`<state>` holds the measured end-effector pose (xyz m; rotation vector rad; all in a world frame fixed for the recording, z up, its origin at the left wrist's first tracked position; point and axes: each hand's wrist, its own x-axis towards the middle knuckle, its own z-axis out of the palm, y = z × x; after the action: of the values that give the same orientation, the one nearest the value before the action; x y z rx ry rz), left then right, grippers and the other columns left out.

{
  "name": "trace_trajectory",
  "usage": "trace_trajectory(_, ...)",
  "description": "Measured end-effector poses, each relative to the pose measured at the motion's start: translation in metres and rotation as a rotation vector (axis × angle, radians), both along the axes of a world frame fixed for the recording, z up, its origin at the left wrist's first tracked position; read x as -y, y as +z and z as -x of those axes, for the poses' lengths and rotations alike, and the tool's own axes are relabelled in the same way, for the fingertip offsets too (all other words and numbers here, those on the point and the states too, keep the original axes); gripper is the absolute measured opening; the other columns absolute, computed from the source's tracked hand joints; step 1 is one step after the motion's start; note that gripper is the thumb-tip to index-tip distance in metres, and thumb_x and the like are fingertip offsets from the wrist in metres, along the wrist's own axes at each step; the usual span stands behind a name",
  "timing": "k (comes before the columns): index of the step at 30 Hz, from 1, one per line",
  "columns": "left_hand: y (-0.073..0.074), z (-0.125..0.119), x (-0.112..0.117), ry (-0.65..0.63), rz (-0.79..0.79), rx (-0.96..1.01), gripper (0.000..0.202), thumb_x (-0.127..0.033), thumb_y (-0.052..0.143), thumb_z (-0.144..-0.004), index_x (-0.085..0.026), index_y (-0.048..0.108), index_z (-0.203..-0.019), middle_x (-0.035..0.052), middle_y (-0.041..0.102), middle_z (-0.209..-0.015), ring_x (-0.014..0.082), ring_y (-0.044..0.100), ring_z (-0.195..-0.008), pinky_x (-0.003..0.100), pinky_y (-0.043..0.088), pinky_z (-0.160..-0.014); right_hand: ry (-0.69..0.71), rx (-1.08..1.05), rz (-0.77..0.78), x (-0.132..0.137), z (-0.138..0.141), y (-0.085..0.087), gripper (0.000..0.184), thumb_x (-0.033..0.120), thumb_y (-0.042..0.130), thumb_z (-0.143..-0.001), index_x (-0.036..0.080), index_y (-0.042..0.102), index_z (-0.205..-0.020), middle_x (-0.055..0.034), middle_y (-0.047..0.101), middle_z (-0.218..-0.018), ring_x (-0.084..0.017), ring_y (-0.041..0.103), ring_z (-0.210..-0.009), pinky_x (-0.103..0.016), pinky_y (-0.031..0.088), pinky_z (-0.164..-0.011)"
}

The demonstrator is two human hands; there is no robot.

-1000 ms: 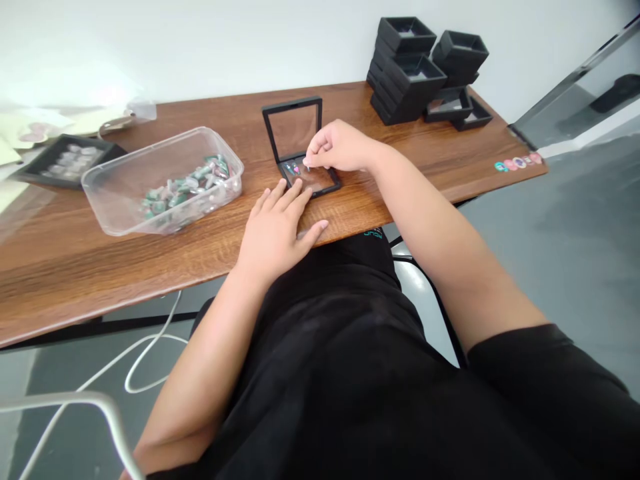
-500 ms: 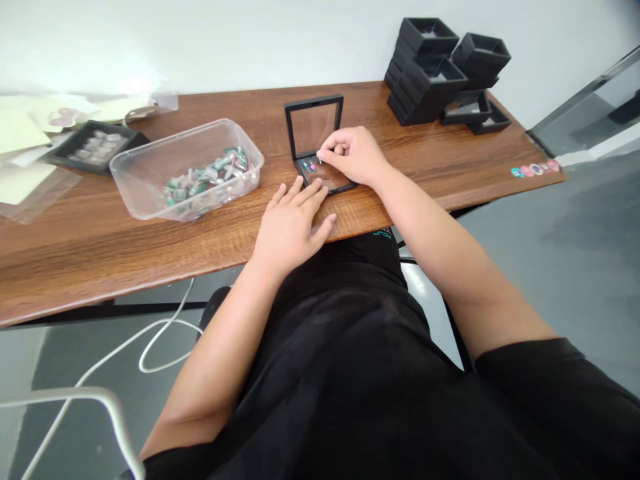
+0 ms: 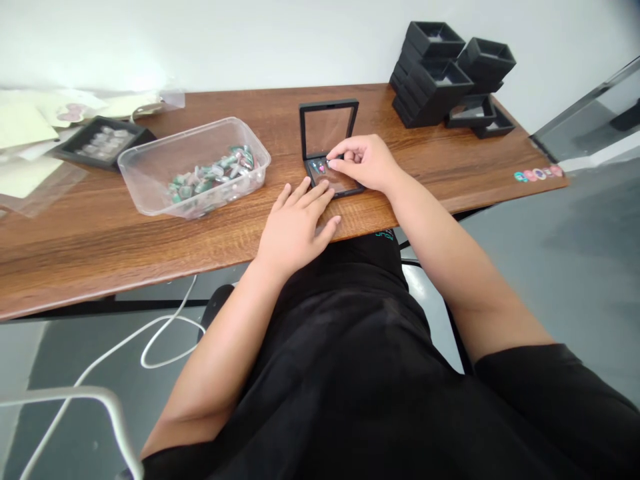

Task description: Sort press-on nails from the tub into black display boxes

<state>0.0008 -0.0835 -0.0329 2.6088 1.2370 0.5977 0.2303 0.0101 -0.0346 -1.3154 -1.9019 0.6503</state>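
Observation:
A small black display case (image 3: 327,130) stands open on the wooden table (image 3: 100,233), its clear lid upright. A few tiny coloured pieces (image 3: 319,167) lie in its base. My right hand (image 3: 363,162) rests over the base with fingers curled and fingertips pinched near those pieces; what they hold is too small to name. My left hand (image 3: 297,223) lies flat on the table, fingers spread, its fingertips touching the case's front edge.
A clear plastic tub (image 3: 195,167) with several small green and silver pieces sits to the left. A black tray (image 3: 103,142) and papers lie at the far left. Stacked black cases (image 3: 443,73) stand at the back right. Stickers (image 3: 537,175) mark the right edge. A white cable (image 3: 160,333) hangs below.
My right hand has shifted slightly over the case's base, fingers still curled. My left hand stays flat. The view has drifted, so everything sits a bit further right.

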Motion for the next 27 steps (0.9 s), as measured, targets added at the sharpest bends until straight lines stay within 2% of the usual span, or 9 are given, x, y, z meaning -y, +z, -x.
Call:
trace_trajectory(6, -0.003, 0.004, -0.001, -0.051, -0.027, 0.019, 0.055, -0.045, 0.054, -0.106, -0.017, 0.057, -0.154, 0.0109, 0.051, -0.166, 0.0357, 0.039, -0.162, 0.062, 0.03, -0.136, 0.005, -0.03, -0.01, -0.001, -0.002, -0.005, 0.013, 0.029, 0.078, -0.089, 0.018, 0.08, -0.097, 0.0047, 0.049, -0.061, -0.009, 0.038, -0.059, -0.025, 0.035, -0.063)
trace_trajectory(8, 0.004, 0.013, 0.001, -0.113, -0.04, 0.039, 0.051, -0.044, 0.057, -0.104, -0.02, 0.062, -0.149, 0.0088, 0.05, -0.168, 0.0324, 0.041, -0.162, 0.057, 0.034, -0.136, -0.011, -0.061, -0.016, -0.003, -0.004, -0.006, 0.016, 0.03, 0.078, -0.09, 0.018, 0.078, -0.101, 0.0039, 0.051, -0.064, -0.01, 0.04, -0.06, -0.025, 0.037, -0.063)
trace_trajectory(12, 0.039, 0.047, 0.004, -0.187, -0.091, 0.14, 0.038, -0.047, 0.058, -0.104, -0.027, 0.072, -0.134, 0.0008, 0.06, -0.16, 0.0205, 0.059, -0.149, 0.039, 0.048, -0.128, -0.053, -0.133, -0.025, -0.005, -0.012, -0.008, 0.017, 0.035, 0.077, -0.093, 0.02, 0.077, -0.102, 0.0007, 0.057, -0.071, -0.012, 0.044, -0.065, -0.026, 0.041, -0.065)
trace_trajectory(14, 0.06, 0.07, -0.001, -0.1, -0.155, 0.231, 0.035, -0.049, 0.063, -0.102, -0.03, 0.074, -0.13, -0.0027, 0.07, -0.149, 0.0185, 0.069, -0.135, 0.037, 0.053, -0.122, -0.075, -0.161, -0.022, -0.004, -0.017, -0.008, 0.018, 0.037, 0.077, -0.093, 0.02, 0.077, -0.1, -0.0003, 0.059, -0.073, -0.013, 0.044, -0.065, -0.027, 0.04, -0.065)
trace_trajectory(17, 0.08, 0.106, -0.018, 0.111, -0.166, 0.199, 0.048, -0.057, 0.066, -0.1, -0.025, 0.071, -0.136, 0.0026, 0.072, -0.146, 0.025, 0.066, -0.139, 0.044, 0.05, -0.125, -0.096, -0.188, -0.008, 0.002, -0.025, -0.006, 0.021, 0.04, 0.079, -0.089, 0.021, 0.078, -0.097, -0.0006, 0.059, -0.071, -0.011, 0.039, -0.06, -0.028, 0.036, -0.061)
trace_trajectory(20, 0.077, 0.137, -0.041, 0.28, -0.052, 0.026, 0.084, -0.082, 0.06, -0.091, -0.02, 0.064, -0.147, 0.0109, 0.066, -0.152, 0.041, 0.059, -0.145, 0.065, 0.041, -0.128, -0.097, -0.204, 0.019, 0.008, -0.032, -0.002, 0.029, 0.048, 0.081, -0.085, 0.021, 0.078, -0.094, -0.0003, 0.057, -0.067, -0.011, 0.038, -0.058, -0.028, 0.031, -0.057)
trace_trajectory(21, 0.072, 0.144, -0.048, 0.293, -0.003, -0.023, 0.09, -0.087, 0.051, -0.091, -0.018, 0.066, -0.146, 0.0119, 0.067, -0.151, 0.0429, 0.056, -0.148, 0.068, 0.041, -0.127, -0.095, -0.21, 0.03, 0.009, -0.034, -0.001, 0.032, 0.052, 0.082, -0.083, 0.021, 0.077, -0.093, -0.0002, 0.056, -0.066, -0.011, 0.038, -0.057, -0.028, 0.03, -0.056)
trace_trajectory(24, 0.06, 0.153, -0.061, 0.3, 0.07, -0.098, 0.085, -0.087, 0.044, -0.094, -0.021, 0.07, -0.141, 0.0073, 0.071, -0.146, 0.0382, 0.055, -0.15, 0.061, 0.042, -0.128, -0.083, -0.236, 0.079, 0.012, -0.039, 0.003, 0.044, 0.064, 0.082, -0.079, 0.022, 0.076, -0.094, 0.0005, 0.053, -0.063, -0.012, 0.039, -0.054, -0.029, 0.03, -0.053)
trace_trajectory(27, 0.057, 0.15, -0.066, 0.304, 0.119, -0.129, 0.074, -0.082, 0.048, -0.095, -0.027, 0.073, -0.139, 0.0045, 0.076, -0.138, 0.0387, 0.069, -0.13, 0.062, 0.053, -0.117, -0.073, -0.246, 0.137, 0.012, -0.045, 0.008, 0.05, 0.072, 0.08, -0.078, 0.024, 0.075, -0.095, 0.0016, 0.049, -0.058, -0.012, 0.038, -0.05, -0.03, 0.03, -0.05)
